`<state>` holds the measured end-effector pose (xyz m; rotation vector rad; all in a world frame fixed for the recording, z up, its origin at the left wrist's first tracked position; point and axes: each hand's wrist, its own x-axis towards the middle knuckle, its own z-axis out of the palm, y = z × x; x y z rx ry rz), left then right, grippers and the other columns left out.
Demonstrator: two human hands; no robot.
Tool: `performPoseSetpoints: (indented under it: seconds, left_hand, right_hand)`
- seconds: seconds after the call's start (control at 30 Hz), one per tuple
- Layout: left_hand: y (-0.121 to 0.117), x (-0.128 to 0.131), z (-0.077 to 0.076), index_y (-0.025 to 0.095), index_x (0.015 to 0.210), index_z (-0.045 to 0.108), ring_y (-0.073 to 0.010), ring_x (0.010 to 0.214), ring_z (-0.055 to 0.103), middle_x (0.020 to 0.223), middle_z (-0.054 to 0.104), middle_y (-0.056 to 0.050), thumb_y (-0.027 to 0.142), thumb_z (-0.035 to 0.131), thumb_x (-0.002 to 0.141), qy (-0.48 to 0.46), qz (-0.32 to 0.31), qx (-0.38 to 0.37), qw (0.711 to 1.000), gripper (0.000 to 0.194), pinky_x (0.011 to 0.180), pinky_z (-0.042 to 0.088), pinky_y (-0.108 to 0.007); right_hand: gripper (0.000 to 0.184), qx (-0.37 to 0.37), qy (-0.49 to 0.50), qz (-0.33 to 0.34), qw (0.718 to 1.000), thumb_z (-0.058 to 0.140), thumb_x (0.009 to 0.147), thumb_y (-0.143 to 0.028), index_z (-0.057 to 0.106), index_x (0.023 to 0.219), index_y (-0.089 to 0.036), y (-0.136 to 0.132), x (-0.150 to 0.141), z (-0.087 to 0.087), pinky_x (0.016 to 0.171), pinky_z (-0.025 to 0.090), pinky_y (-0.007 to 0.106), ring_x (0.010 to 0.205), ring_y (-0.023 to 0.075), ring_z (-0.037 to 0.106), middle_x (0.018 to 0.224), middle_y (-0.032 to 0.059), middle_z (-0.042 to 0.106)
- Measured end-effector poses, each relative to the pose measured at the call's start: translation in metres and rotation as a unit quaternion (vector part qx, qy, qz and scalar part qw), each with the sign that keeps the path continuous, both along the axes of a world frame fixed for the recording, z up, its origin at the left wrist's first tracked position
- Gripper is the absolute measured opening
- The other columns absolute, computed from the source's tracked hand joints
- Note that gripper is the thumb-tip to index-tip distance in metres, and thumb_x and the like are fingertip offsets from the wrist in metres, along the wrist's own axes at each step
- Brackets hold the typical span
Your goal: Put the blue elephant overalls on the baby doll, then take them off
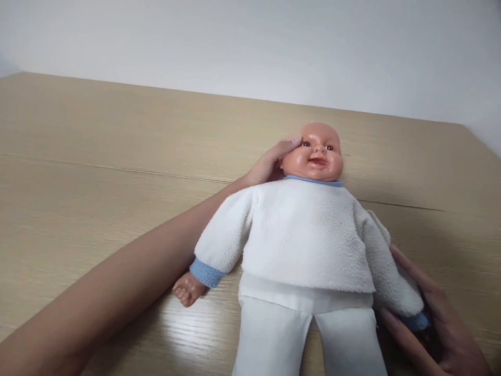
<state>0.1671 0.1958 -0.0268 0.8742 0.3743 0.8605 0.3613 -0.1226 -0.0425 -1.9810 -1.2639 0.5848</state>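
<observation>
A baby doll [321, 156] with a bald plastic head lies face up at a slant, its legs cut off by the lower edge of the view. It wears a fuzzy white sweater [305, 235] with a blue collar and blue cuffs, over white trousers [274, 324]. My left hand [268, 163] cups the side of the doll's head, its thumb by the eye and its other fingers hidden behind. At the lower right, my right hand [450, 329] is around the doll's sleeved arm, fingers on the outer side and thumb on the inner. The doll's hand there is mostly hidden.
Under the doll is a light wooden table [97, 130] with a thin seam running across it. A plain pale wall [250, 47] rises behind the table's far edge.
</observation>
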Motion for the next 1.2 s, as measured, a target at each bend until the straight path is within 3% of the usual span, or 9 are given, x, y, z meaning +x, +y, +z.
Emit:
performPoseSetpoints:
  seconds: [0.2, 0.43, 0.6, 0.83, 1.03, 1.2]
  left_hand:
    - [0.001, 0.001, -0.003, 0.021, 0.120, 0.083, -0.0427, 0.152, 0.067, 0.130, 0.086, -0.007, 0.051, 0.079, 0.102, 0.015, 0.017, -0.022, 0.999, 0.035, 0.134, 0.053, -0.058]
    - [0.002, 0.003, -0.005, 0.023, 0.127, 0.082, -0.0414, 0.151, 0.067, 0.128, 0.087, -0.005, 0.053, 0.075, 0.105, 0.005, 0.018, -0.019, 1.000, 0.038, 0.132, 0.056, -0.057]
    - [0.003, 0.003, -0.003, 0.020, 0.129, 0.082, -0.0436, 0.151, 0.067, 0.127, 0.086, -0.006, 0.056, 0.071, 0.107, 0.025, 0.013, -0.013, 1.000, 0.042, 0.130, 0.057, -0.058]
    - [0.009, 0.002, -0.009, 0.021, 0.129, 0.081, -0.0426, 0.150, 0.068, 0.129, 0.086, -0.005, 0.055, 0.071, 0.109, 0.016, 0.020, -0.037, 0.999, 0.041, 0.129, 0.058, -0.058]
    - [0.005, 0.004, -0.007, 0.022, 0.130, 0.082, -0.0443, 0.147, 0.070, 0.132, 0.086, -0.006, 0.057, 0.074, 0.105, 0.008, 0.010, -0.031, 0.999, 0.044, 0.130, 0.056, -0.061]
    - [0.005, 0.004, -0.010, 0.022, 0.120, 0.084, -0.0439, 0.147, 0.070, 0.129, 0.087, -0.008, 0.061, 0.077, 0.101, 0.019, -0.012, 0.001, 1.000, 0.044, 0.133, 0.052, -0.058]
  right_hand:
    - [0.075, 0.021, 0.011, 0.010, 1.000, 0.073, 0.104, -0.060, 0.053, 0.174, -0.044, 0.001, 0.003, -0.003, 0.110, 0.071, 0.039, 0.159, 0.0399, 0.061, 0.176, -0.0011, 0.060]
    - [0.076, 0.004, 0.001, 0.005, 1.000, 0.070, 0.105, -0.063, 0.051, 0.176, -0.043, -0.001, 0.002, -0.003, 0.122, 0.059, 0.044, 0.163, 0.0387, 0.056, 0.179, -0.0002, 0.057]
    - [0.076, 0.005, 0.011, -0.005, 1.000, 0.073, 0.104, -0.061, 0.051, 0.175, -0.046, 0.000, 0.001, -0.002, 0.115, 0.065, 0.042, 0.161, 0.0432, 0.057, 0.177, -0.0021, 0.060]
    - [0.077, -0.010, 0.020, -0.017, 1.000, 0.071, 0.104, -0.067, 0.049, 0.175, -0.047, 0.002, -0.005, 0.004, 0.123, 0.060, 0.047, 0.165, 0.0416, 0.053, 0.178, -0.0020, 0.058]
    - [0.077, 0.025, 0.024, 0.053, 0.998, 0.076, 0.105, -0.053, 0.050, 0.177, -0.039, 0.005, 0.009, 0.000, 0.112, 0.069, 0.036, 0.154, 0.0368, 0.067, 0.175, 0.0054, 0.062]
    - [0.074, 0.057, 0.025, 0.085, 0.994, 0.075, 0.108, -0.052, 0.049, 0.176, -0.038, 0.012, 0.011, 0.000, 0.124, 0.061, 0.048, 0.158, 0.0362, 0.063, 0.176, 0.0079, 0.059]
